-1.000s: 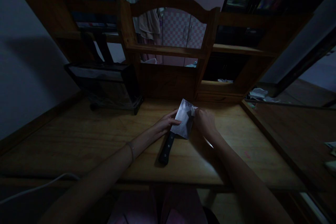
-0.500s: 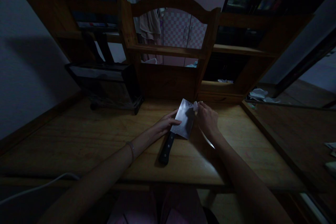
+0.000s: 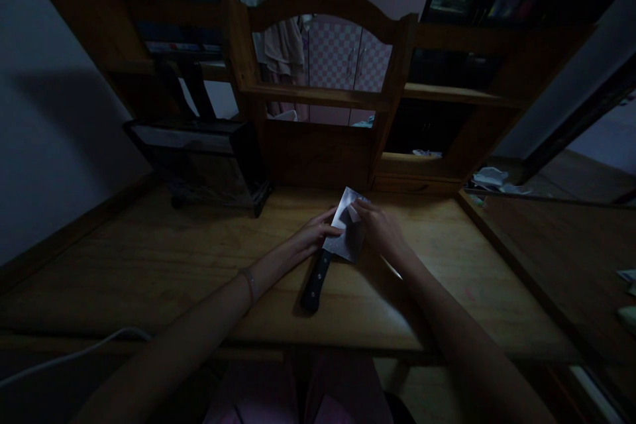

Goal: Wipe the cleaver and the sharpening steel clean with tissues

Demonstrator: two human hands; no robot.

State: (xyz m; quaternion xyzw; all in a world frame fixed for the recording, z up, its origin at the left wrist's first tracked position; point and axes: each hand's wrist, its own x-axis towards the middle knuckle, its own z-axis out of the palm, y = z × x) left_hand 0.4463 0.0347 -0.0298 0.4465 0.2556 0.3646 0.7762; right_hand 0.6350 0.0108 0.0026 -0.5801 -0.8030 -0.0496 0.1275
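Observation:
A cleaver [image 3: 340, 250] with a broad steel blade and a black riveted handle is tilted over the wooden desk, its handle toward me. My left hand [image 3: 318, 232] grips the blade's left edge, thumb on top and fingers beneath. Over the upper part of the blade, my right hand [image 3: 375, 222] pinches a small piece of white tissue [image 3: 353, 212] against the steel. The fingers of that hand cover the blade's right edge in part.
A black knife block [image 3: 199, 159] with dark-handled knives stands at the back left of the desk [image 3: 163, 265]. Wooden shelving [image 3: 318, 98] rises behind the desk. A white cable [image 3: 74, 358] crosses the front left edge. White crumpled items [image 3: 491, 177] lie beyond the right side.
My right hand has moved left with the white tissue, from the blade's right edge onto its upper face. My left hand and the cleaver have stayed in place.

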